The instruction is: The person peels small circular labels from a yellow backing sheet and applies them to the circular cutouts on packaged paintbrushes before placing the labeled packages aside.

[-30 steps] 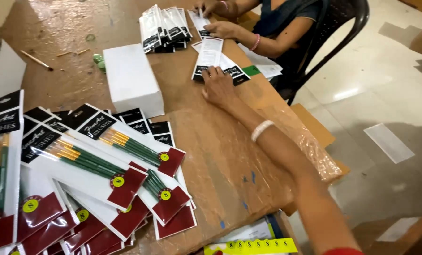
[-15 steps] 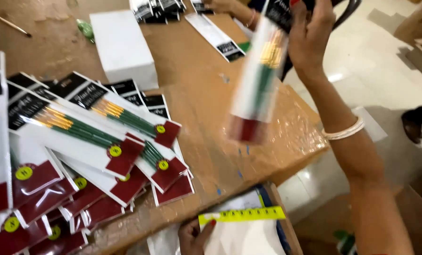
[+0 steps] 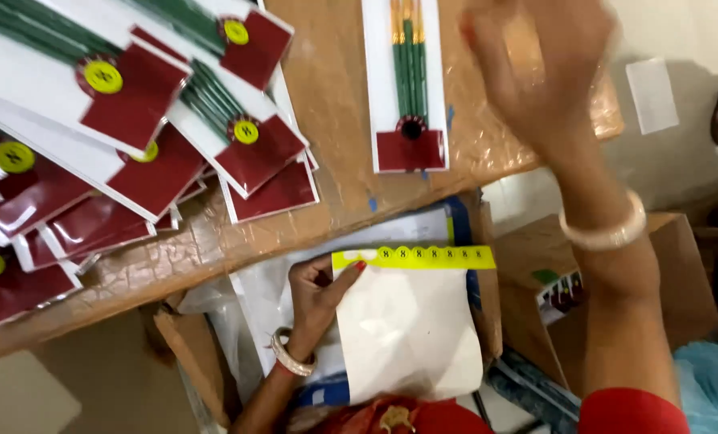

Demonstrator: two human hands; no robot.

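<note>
Hovering up at one o'clock, the right hand (image 3: 536,72) is a blur above the table (image 3: 343,197). As far as the smear lets me read it, the fingers are loosely spread and it grips nothing. Just beside it, at twelve o'clock, a single brush card (image 3: 407,80) lies flat on the wrinkled brown covering: white backing, green handles, dark red foot pointing toward the edge. It lies apart from the hand, not touching.

Down at six o'clock, below the table edge, the left hand (image 3: 315,293) pinches the upper left corner of a white packet (image 3: 411,329), thumb on top and red-nailed fingers curled beneath. It grips just under the yellow strip (image 3: 414,257) that runs across the packet's top. A pale bangle (image 3: 293,355) sits on that wrist.

Over at ten o'clock, a fanned pile of brush cards (image 3: 174,120) overlaps itself, red feet and yellow round stickers showing. At four o'clock an open cardboard box (image 3: 681,265) stands on the floor.

My read: one card is laid out alone while the packet is held ready at the lap. Bringing the two together would call for a firm hold on the card's long edge, and for the left pinch to keep the packet's top steady.
</note>
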